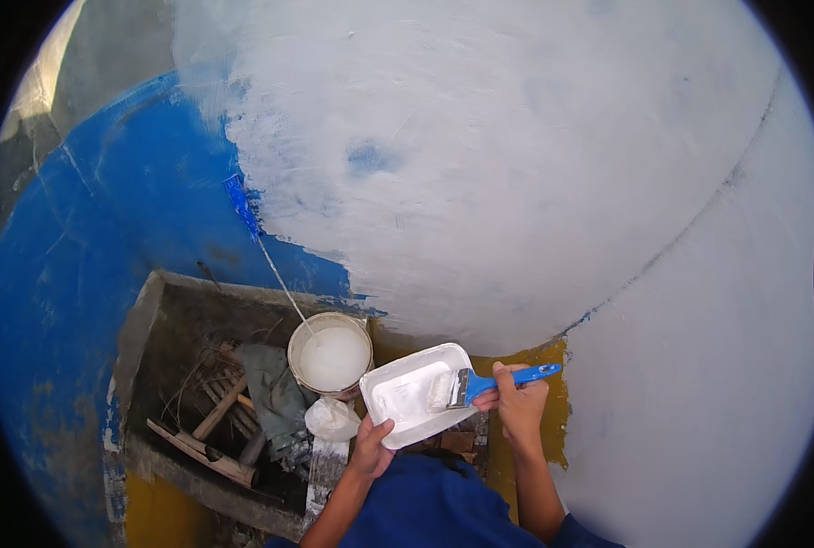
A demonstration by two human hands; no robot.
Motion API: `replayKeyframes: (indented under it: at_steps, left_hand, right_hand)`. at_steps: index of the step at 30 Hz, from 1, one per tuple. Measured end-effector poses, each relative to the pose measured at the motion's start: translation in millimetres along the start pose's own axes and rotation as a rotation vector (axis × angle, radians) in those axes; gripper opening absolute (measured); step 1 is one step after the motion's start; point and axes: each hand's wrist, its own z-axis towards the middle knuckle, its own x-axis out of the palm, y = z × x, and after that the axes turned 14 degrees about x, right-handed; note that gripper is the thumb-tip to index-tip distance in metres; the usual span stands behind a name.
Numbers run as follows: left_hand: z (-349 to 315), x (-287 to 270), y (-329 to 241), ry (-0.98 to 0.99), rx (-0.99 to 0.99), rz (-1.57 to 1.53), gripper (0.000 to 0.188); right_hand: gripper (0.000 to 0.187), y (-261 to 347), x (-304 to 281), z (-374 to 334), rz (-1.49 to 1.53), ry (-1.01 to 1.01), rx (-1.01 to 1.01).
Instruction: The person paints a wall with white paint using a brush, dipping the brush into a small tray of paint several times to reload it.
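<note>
My left hand (371, 447) grips the near edge of a white rectangular paint tray (398, 416) and holds it up in front of me. In my right hand (518, 402) is a paintbrush with a blue handle (517, 374); its white-coated bristles (440, 390) rest in the tray's paint. Just left of the tray stands a round bucket (331, 356) full of white paint, with a thin stick leaning in it. The wall (517, 164) ahead is mostly painted white, with blue still showing on the left (133, 210).
A grey concrete trough (165, 320) below left holds wooden scraps (215, 429), a greenish cloth (274, 393) and a white lump (331, 420). A yellow band (553, 402) runs along the wall's foot. My blue clothing fills the lower middle.
</note>
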Motion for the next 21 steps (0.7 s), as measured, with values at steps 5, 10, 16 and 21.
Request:
replayKeyframes:
  at_steps: [5, 10, 16, 21]
  left_hand:
    - [0.0, -2.8, 0.0, 0.018, -0.015, 0.009, 0.062]
    - [-1.8, -5.2, 1.7, -0.009, -0.022, 0.032, 0.063]
    - [-1.6, -5.4, -1.5, -0.043, -0.024, -0.007, 0.061]
    - [-1.4, -0.3, -7.8, -0.042, 0.001, -0.033, 0.058]
  right_hand:
    - [0.022, -4.8, -2.9, 3.7, -0.03, -0.019, -0.029]
    - [0.022, -7.6, -9.7, 8.9, -0.021, -0.04, -0.023]
    - [0.02, -11.8, -19.5, 19.5, 0.158, 0.061, 0.131]
    - [0.024, -32.9, -41.0, 36.5, 0.532, 0.368, 0.375]
